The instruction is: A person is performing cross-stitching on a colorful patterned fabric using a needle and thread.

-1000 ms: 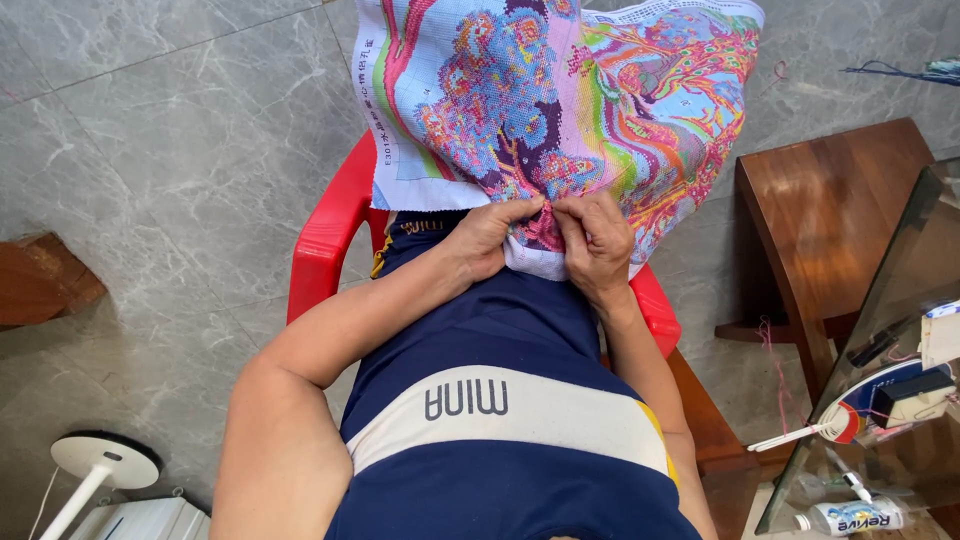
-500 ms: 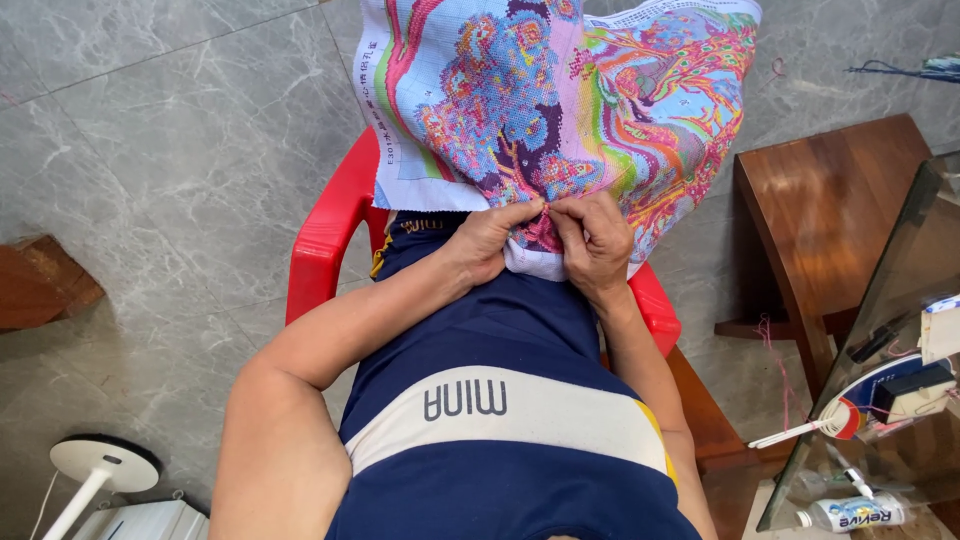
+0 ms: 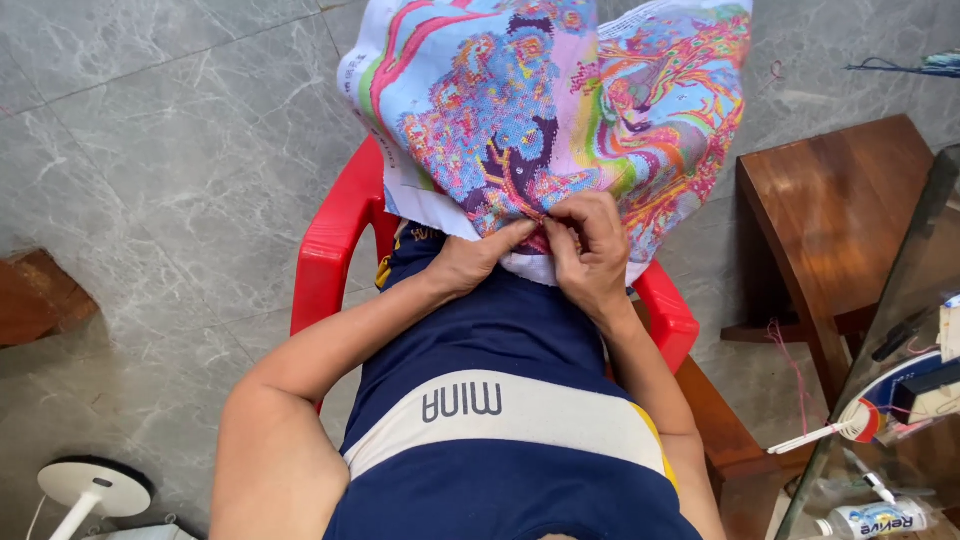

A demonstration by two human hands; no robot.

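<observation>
A large cross-stitch cloth point(image 3: 560, 110), worked in pink, blue, green and orange, lies draped over the person's lap and knees and spreads away from both hands toward the top of the view. Its white lower edge sits right under the hands. The left hand point(image 3: 478, 258) rests on that edge with its fingers curled nearly closed, thumb and forefinger pinching the cloth at a stitched spot. The right hand point(image 3: 590, 250) meets it there, touching it fingertip to fingertip, its fingers bent tight and nipped together on the same spot of fabric; whether a needle sits between them is too small to tell.

Beneath and to either side of the hands shows a red plastic chair point(image 3: 330, 250), its arms flanking the person's dark blue shorts and shirt. Well off to the right of the right hand stands a brown wooden stool point(image 3: 840, 190). Nearer the person on that side is a glass tabletop point(image 3: 900, 330) with small items under it. Far to the left of the left hand, low in the view, stands a white fan base point(image 3: 95, 488) on the grey marble floor point(image 3: 170, 150).
</observation>
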